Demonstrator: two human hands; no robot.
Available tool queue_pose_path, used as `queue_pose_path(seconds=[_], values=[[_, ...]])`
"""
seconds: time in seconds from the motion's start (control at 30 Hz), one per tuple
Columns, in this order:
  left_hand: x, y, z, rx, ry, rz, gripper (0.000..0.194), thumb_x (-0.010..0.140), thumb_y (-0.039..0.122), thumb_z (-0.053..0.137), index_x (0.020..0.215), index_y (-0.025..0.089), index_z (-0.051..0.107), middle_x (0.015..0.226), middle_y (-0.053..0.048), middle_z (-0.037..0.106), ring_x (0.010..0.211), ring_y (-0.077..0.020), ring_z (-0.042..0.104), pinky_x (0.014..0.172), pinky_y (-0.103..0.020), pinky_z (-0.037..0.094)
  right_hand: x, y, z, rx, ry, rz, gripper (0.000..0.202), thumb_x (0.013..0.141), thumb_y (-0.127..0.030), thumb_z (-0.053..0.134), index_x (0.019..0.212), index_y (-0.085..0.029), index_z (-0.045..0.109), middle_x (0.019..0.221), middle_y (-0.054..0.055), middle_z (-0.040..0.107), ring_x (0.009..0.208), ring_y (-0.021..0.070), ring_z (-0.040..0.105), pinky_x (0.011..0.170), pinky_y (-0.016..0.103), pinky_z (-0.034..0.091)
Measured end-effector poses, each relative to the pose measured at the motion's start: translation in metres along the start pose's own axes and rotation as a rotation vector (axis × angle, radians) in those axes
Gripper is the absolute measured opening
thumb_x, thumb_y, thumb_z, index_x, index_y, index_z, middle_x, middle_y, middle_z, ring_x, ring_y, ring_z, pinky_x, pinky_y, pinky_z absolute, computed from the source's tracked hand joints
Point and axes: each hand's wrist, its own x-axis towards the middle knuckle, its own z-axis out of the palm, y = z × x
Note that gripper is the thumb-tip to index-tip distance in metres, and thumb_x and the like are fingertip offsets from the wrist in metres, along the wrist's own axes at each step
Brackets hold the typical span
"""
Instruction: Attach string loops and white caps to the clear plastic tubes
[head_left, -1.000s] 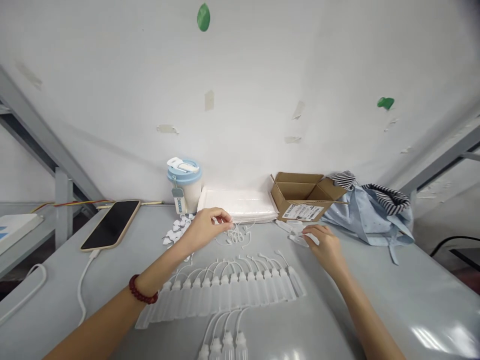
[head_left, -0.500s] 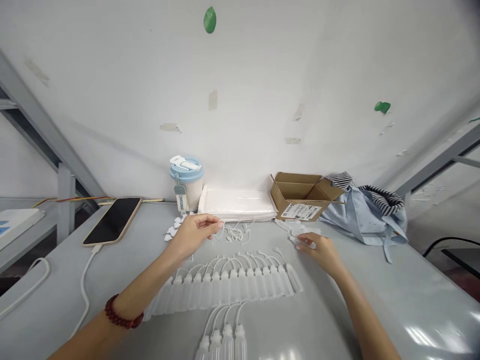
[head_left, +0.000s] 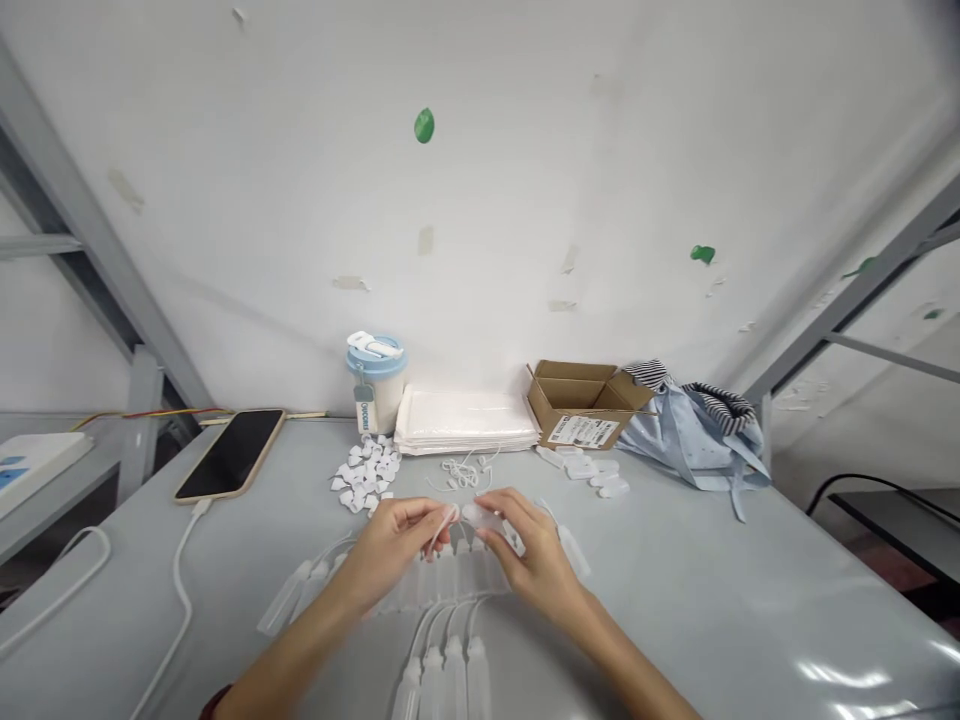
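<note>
My left hand (head_left: pixel 390 545) pinches a thin white tube (head_left: pixel 441 528) between thumb and fingers. Facing it, my right hand (head_left: pixel 534 552) grips a small translucent plastic bottle (head_left: pixel 484 518), its mouth turned towards the tube; the two are close but look apart. Beneath both hands runs a row of similar bottles (head_left: pixel 472 575) with tubes fitted, partly hidden by my hands. Several more tubed bottles (head_left: pixel 454 680) lie nearer to me. Beyond my fingers rests a tangle of loose white tubes (head_left: pixel 459 473). Loose bottles without tubes (head_left: pixel 581 466) lie farther right.
Small white pieces (head_left: pixel 366 476) are heaped below a blue-lidded cup (head_left: pixel 382 385). A stack of white padded envelopes (head_left: pixel 466 418) and an open cardboard box (head_left: pixel 585 405) stand by the wall. Right of them is a light-blue fabric bag (head_left: pixel 682 440); at left, a phone (head_left: pixel 232 455) on a cable.
Both hands have come together above the bottle row: the left came nearer with the tube, the right moved left from the loose bottles with one bottle. The camera view has tilted upward.
</note>
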Motion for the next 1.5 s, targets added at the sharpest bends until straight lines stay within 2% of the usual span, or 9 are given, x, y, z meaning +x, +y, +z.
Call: queue_pose_path(seconds=[0.13, 0.3, 0.43, 0.63, 0.77, 1.0, 1.2, 1.33, 1.5], values=[[-0.001, 0.003, 0.001, 0.008, 0.011, 0.025, 0.039, 0.077, 0.05, 0.056, 0.056, 0.018, 0.056, 0.053, 0.003, 0.047, 0.054, -0.0132, 0.042, 0.055, -0.025, 0.036, -0.003, -0.009, 0.013, -0.008, -0.025, -0.108, 0.032, 0.088, -0.012, 0.048, 0.118, -0.023, 0.053, 0.101, 0.01, 0.064, 0.09, 0.0208, 0.063, 0.076, 0.032, 0.052], [-0.001, 0.002, 0.001, -0.005, -0.05, -0.039, 0.039, 0.078, 0.049, 0.058, 0.055, 0.017, 0.054, 0.052, 0.005, 0.045, 0.051, -0.0113, 0.039, 0.054, -0.024, 0.036, -0.008, -0.005, 0.017, -0.008, 0.038, -0.089, 0.028, 0.087, -0.014, 0.054, 0.113, -0.024, 0.055, 0.096, 0.008, 0.068, 0.084, 0.0205, 0.065, 0.073, 0.031, 0.054], [0.0, -0.003, 0.004, -0.14, -0.108, -0.112, 0.039, 0.076, 0.049, 0.062, 0.058, 0.016, 0.058, 0.05, 0.006, 0.044, 0.049, -0.01, 0.038, 0.051, -0.023, 0.033, -0.014, -0.001, 0.02, -0.011, 0.064, -0.031, 0.027, 0.088, -0.017, 0.054, 0.114, -0.024, 0.057, 0.095, 0.008, 0.07, 0.084, 0.0212, 0.066, 0.073, 0.033, 0.055], [0.004, -0.012, 0.006, -0.387, -0.166, -0.238, 0.039, 0.075, 0.049, 0.065, 0.059, 0.014, 0.058, 0.049, 0.006, 0.042, 0.046, -0.0084, 0.034, 0.047, -0.022, 0.029, -0.016, 0.001, 0.021, 0.034, 0.058, -0.07, 0.051, 0.087, -0.012, 0.052, 0.134, -0.032, 0.044, 0.105, 0.007, 0.069, 0.089, 0.0217, 0.066, 0.074, 0.033, 0.055], [0.004, -0.015, 0.006, -0.448, -0.188, -0.241, 0.04, 0.075, 0.049, 0.067, 0.059, 0.015, 0.056, 0.051, 0.006, 0.041, 0.047, -0.0083, 0.034, 0.046, -0.021, 0.029, -0.014, -0.002, 0.021, 0.085, 0.046, -0.064, 0.046, 0.087, -0.01, 0.052, 0.128, -0.032, 0.05, 0.104, 0.006, 0.07, 0.088, 0.0209, 0.066, 0.075, 0.032, 0.055], [0.006, -0.017, 0.006, -0.398, -0.163, -0.221, 0.04, 0.074, 0.052, 0.067, 0.066, 0.014, 0.059, 0.055, 0.004, 0.046, 0.048, -0.0076, 0.036, 0.046, -0.02, 0.029, -0.014, -0.001, 0.023, 0.219, 0.104, 0.132, 0.027, 0.083, -0.024, 0.061, 0.11, -0.025, 0.065, 0.081, 0.004, 0.071, 0.069, 0.0188, 0.065, 0.064, 0.029, 0.054], [0.003, -0.013, 0.008, -0.295, -0.17, -0.242, 0.036, 0.078, 0.049, 0.061, 0.068, 0.014, 0.061, 0.056, 0.004, 0.047, 0.049, -0.0092, 0.041, 0.046, -0.021, 0.032, -0.012, -0.005, 0.017, 0.491, 0.034, 0.395, 0.029, 0.083, -0.034, 0.061, 0.109, -0.025, 0.068, 0.096, 0.007, 0.072, 0.085, 0.0222, 0.066, 0.077, 0.035, 0.053], [-0.002, -0.008, 0.01, 0.036, -0.059, -0.084, 0.035, 0.084, 0.045, 0.053, 0.066, 0.017, 0.06, 0.058, 0.001, 0.054, 0.054, -0.0127, 0.048, 0.051, -0.024, 0.039, -0.009, -0.009, 0.014, 0.675, -0.027, 0.491, 0.033, 0.082, -0.042, 0.062, 0.111, -0.027, 0.066, 0.095, 0.006, 0.071, 0.091, 0.0231, 0.065, 0.083, 0.038, 0.05], [-0.008, -0.008, 0.015, 0.514, 0.248, 0.484, 0.011, 0.086, 0.027, 0.053, 0.09, 0.021, 0.061, 0.086, -0.006, 0.065, 0.078, -0.0209, 0.058, 0.067, -0.032, 0.049, -0.004, -0.013, 0.011, 0.922, -0.088, 0.542, 0.036, 0.081, -0.044, 0.063, 0.109, -0.023, 0.064, 0.089, 0.006, 0.071, 0.078, 0.0206, 0.066, 0.078, 0.036, 0.049]])
